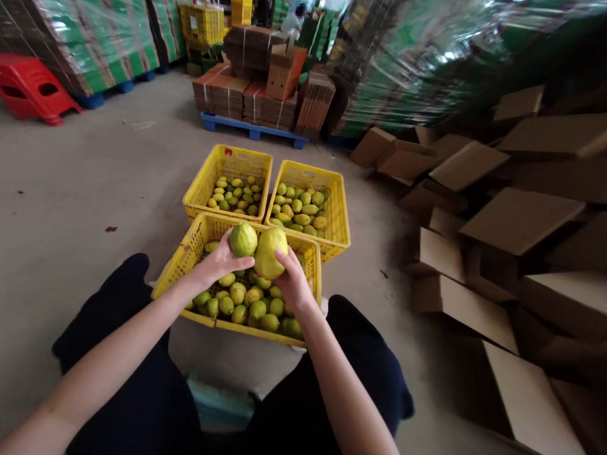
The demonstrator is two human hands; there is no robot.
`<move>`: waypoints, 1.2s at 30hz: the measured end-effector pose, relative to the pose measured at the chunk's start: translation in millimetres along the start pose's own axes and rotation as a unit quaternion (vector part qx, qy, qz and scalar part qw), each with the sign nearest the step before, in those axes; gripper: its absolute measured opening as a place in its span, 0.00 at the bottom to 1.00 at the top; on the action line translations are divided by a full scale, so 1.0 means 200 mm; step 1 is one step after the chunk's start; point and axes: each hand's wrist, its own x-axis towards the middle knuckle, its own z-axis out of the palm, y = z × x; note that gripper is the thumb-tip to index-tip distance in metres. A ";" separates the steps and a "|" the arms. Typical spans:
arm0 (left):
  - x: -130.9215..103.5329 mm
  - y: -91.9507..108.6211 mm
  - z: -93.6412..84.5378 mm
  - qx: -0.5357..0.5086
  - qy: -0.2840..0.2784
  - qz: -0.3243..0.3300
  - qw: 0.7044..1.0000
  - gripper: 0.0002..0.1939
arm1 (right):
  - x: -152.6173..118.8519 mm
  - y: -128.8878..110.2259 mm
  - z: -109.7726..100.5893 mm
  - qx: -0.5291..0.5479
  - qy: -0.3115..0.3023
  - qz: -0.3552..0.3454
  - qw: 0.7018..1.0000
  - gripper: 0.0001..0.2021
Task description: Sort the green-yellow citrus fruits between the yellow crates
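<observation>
My left hand is closed round a green-yellow lemon. In my right hand is a larger, yellower lemon, gripped with the thumb across its near side. The two fruits are side by side, almost touching, above the nearest yellow crate. Many green and yellow lemons lie in that crate, partly hidden by my hands and forearms.
Behind the near crate stand a left yellow crate and a right yellow crate, both holding fruit. Empty cardboard boxes pile up on the right. Flattened cartons rest on a blue pallet. A red stool is at far left.
</observation>
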 end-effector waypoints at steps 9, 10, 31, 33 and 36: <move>-0.03 0.12 0.00 0.229 -0.003 0.125 0.965 0.25 | 0.01 0.05 0.00 -0.148 -0.001 -0.053 0.988 0.24; -0.03 0.13 -0.01 0.260 -0.001 0.157 0.953 0.27 | 0.01 0.05 -0.01 -0.206 0.021 -0.135 0.969 0.24; 0.04 0.01 0.07 -0.131 0.201 -0.204 0.949 0.20 | 0.05 0.08 0.07 0.196 0.064 0.248 0.947 0.22; 0.05 0.01 0.07 -0.158 0.199 -0.217 0.943 0.19 | 0.05 0.07 0.06 0.216 0.080 0.241 0.943 0.21; 0.05 0.02 0.07 -0.211 0.210 -0.186 0.936 0.18 | 0.05 0.04 0.07 0.229 0.085 0.196 0.950 0.18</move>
